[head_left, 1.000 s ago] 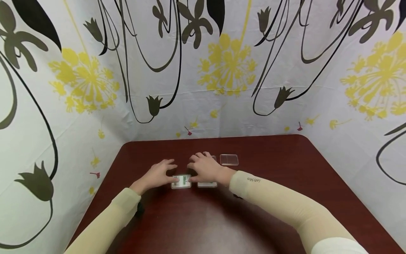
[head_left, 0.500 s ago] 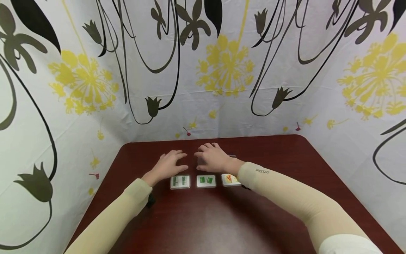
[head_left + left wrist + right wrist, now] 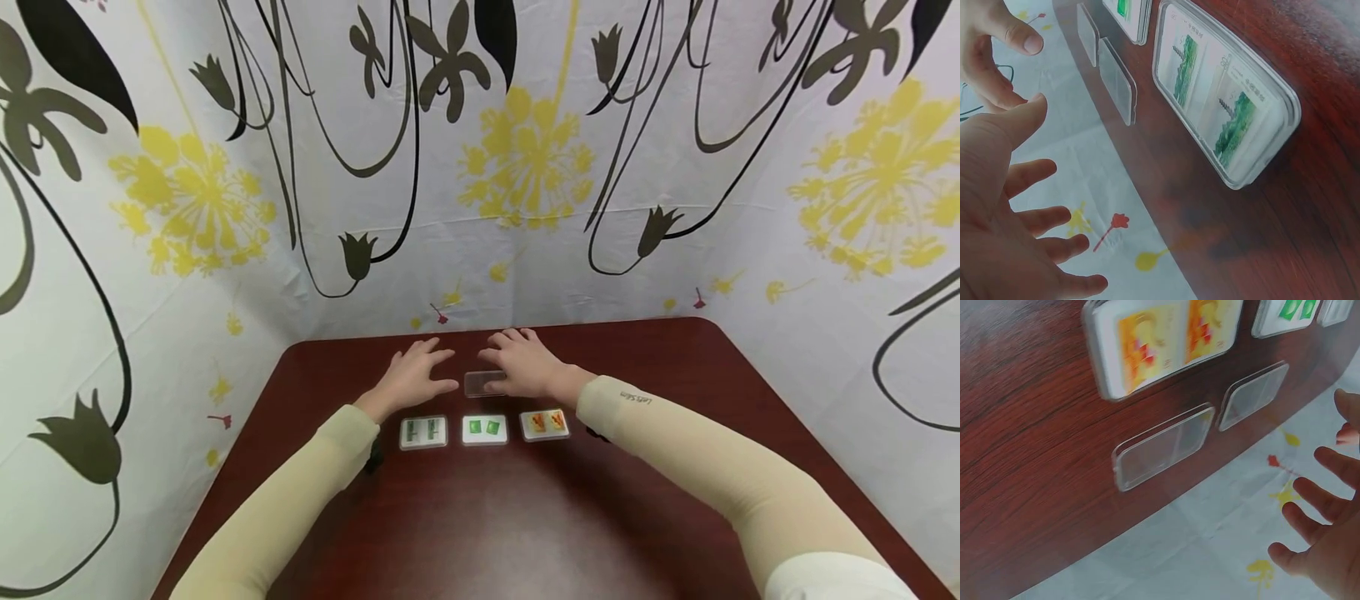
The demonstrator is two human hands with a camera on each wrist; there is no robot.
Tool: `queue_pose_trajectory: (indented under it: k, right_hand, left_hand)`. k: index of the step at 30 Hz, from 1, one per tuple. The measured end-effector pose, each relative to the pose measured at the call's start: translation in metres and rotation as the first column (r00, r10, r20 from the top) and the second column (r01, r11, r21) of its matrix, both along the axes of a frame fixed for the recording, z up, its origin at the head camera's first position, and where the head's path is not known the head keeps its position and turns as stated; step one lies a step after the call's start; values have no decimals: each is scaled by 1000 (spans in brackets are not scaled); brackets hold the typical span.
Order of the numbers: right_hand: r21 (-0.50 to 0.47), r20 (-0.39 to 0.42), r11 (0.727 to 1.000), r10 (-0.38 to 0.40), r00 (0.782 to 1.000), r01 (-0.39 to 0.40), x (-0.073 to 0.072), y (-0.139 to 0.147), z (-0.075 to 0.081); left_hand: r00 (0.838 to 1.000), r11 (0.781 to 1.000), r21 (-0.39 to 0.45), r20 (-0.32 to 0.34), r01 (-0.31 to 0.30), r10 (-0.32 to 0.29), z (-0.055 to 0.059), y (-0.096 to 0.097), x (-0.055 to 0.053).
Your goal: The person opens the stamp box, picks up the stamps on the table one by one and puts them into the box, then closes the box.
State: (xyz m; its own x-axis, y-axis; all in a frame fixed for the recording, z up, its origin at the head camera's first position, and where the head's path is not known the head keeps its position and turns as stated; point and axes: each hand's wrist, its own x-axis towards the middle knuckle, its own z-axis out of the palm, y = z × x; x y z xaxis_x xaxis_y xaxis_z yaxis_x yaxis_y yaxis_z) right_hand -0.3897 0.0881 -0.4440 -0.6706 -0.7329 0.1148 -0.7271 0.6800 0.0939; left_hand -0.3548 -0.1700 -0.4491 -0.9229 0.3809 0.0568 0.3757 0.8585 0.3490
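Three clear plastic cases lie in a row on the table. The left case (image 3: 423, 433) shows two landscape pictures, the middle case (image 3: 484, 430) two green shapes, and the right case (image 3: 545, 425) two orange-yellow pictures. Behind the row are two clear lids; one lid (image 3: 476, 384) is partly covered by a hand in the head view, while the other lid (image 3: 1163, 447) shows fully in the right wrist view. My left hand (image 3: 412, 377), fingers spread, hovers behind the left case, holding nothing. Past the middle and right cases, my right hand (image 3: 527, 365) is likewise spread and holds nothing.
The dark red-brown wooden table (image 3: 480, 517) has rounded far corners. A white cloth (image 3: 510, 275) with yellow and dark flower prints hangs behind it and along both sides.
My left hand has left the left case and moved back and right. My right hand has shifted right and back, uncovering the middle and right cases, and now partly hides the lids.
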Motion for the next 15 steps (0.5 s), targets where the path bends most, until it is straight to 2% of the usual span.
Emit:
queue_pose_trajectory:
  k: [5, 12, 15]
  right_hand:
    - [2, 10, 1000, -14, 1000, 14, -8, 11, -6]
    - [-36, 97, 999, -21, 995, 25, -15, 19, -17]
    - [-44, 109, 998, -36, 993, 41, -19, 22, -23]
  left_hand:
    - [1000, 1000, -3, 1, 8, -8, -5, 6, -6]
    - [999, 1000, 10, 35, -11, 11, -12, 13, -17]
    - [999, 1000, -2, 46, -20, 20, -16, 16, -22]
